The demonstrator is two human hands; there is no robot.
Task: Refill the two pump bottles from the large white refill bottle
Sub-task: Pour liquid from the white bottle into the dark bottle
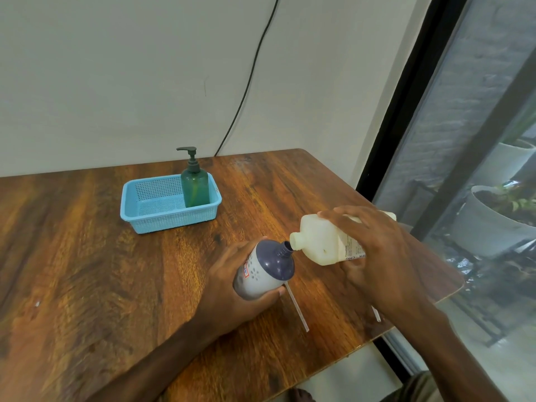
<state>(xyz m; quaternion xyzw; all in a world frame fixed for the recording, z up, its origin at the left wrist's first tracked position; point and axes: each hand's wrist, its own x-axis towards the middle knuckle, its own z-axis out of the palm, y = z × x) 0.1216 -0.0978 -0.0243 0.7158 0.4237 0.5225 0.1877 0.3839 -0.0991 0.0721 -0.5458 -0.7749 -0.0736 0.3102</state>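
Pouring seems in hand: left hand wraps fingers round the open blue bottle, right hand grips the refill bottle, spout at neck, over the surface, needing a steady tilt; green bottle stands in the far basket.

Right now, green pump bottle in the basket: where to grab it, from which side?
Take the green pump bottle round its upper body, coming from the right front. It stands upright at the right end of the blue basket; the walls cover its base, and the spout points left.
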